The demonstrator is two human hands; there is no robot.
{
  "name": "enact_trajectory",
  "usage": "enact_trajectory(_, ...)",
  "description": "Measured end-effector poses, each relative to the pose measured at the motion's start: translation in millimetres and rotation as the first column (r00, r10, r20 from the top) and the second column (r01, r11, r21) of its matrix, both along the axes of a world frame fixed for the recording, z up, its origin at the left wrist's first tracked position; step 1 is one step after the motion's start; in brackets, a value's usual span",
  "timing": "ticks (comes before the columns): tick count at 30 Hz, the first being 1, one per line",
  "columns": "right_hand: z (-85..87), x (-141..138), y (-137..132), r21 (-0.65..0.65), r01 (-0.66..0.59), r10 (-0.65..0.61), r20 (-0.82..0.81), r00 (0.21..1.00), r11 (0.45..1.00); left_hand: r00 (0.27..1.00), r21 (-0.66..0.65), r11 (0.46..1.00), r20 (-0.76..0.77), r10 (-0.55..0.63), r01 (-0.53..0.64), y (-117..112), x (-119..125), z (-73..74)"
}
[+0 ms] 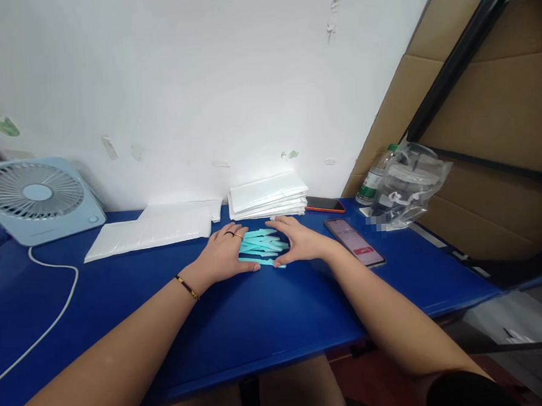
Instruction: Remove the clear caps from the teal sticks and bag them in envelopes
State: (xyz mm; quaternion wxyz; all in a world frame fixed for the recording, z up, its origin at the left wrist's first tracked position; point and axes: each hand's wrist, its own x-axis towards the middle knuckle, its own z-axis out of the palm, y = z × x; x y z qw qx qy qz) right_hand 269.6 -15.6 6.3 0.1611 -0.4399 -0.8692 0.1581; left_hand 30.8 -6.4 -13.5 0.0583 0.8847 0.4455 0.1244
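Note:
A small heap of several flat turquoise strips [262, 247] lies on the blue table [267, 312]. My left hand [223, 254] rests on the table against the heap's left side, fingers curved, with rings and a wrist bracelet. My right hand [300, 241] cups the heap's right side, thumb along its front edge. Both hands press the strips together between them; neither lifts any.
Behind the heap sit a stack of white envelopes [268, 196] and flat white bags [154, 228]. A lit phone [355, 242] and a dark phone [324, 204] lie right. A plastic bag [406, 187], bottle [373, 182], fan [34, 200] with cable, and cardboard [485, 125] stand around.

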Motion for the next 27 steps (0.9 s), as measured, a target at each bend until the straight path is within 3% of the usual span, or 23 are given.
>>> enact_trajectory(3, -6.3, -6, 6, -0.05, -0.041, 0.044, 0.059, 0.997, 0.998, 0.999, -0.033, 0.999, -0.036, -0.024, 0.023, 6, -1, -3.9)
enact_trajectory(8, -7.4, -19, 3, 0.031, -0.108, 0.103, 0.142, 0.984, 0.994, 0.991, 0.02, 0.997, -0.114, -0.066, 0.068, 3, 4, 0.8)
enact_trajectory(13, -6.5, -36, -6, 0.126, -0.056, 0.009, 0.346, 0.938, 0.99, 0.983, 0.116, 0.992, -0.182, -0.016, 0.038, -7, 14, 2.0)
enact_trajectory(18, -1.8, -44, -12, 0.133, -0.022, -0.041, 0.448, 0.893, 0.991, 0.975, 0.171, 0.984, -0.222, -0.005, 0.044, -13, 21, 6.9)
enact_trajectory(21, 15.8, -46, -16, 0.112, -0.016, -0.036, 0.452, 0.891, 0.994, 0.976, 0.138, 0.99, -0.214, 0.03, 0.0, -15, 20, 10.2)
enact_trajectory(23, 39.5, -48, -19, 0.086, -0.031, -0.01, 0.442, 0.897, 0.996, 0.989, 0.099, 0.994, -0.135, 0.061, -0.048, -15, 18, 12.3)
enact_trajectory(25, 70.9, -52, -22, 0.089, -0.052, 0.012, 0.397, 0.918, 0.995, 0.996, 0.009, 0.997, 0.05, 0.076, -0.077, -15, 15, 14.9)
enact_trajectory(27, 102.4, -58, -26, 0.139, -0.097, 0.055, 0.283, 0.958, 0.986, 0.957, -0.103, 0.993, 0.277, 0.085, -0.058, -16, 15, 18.3)
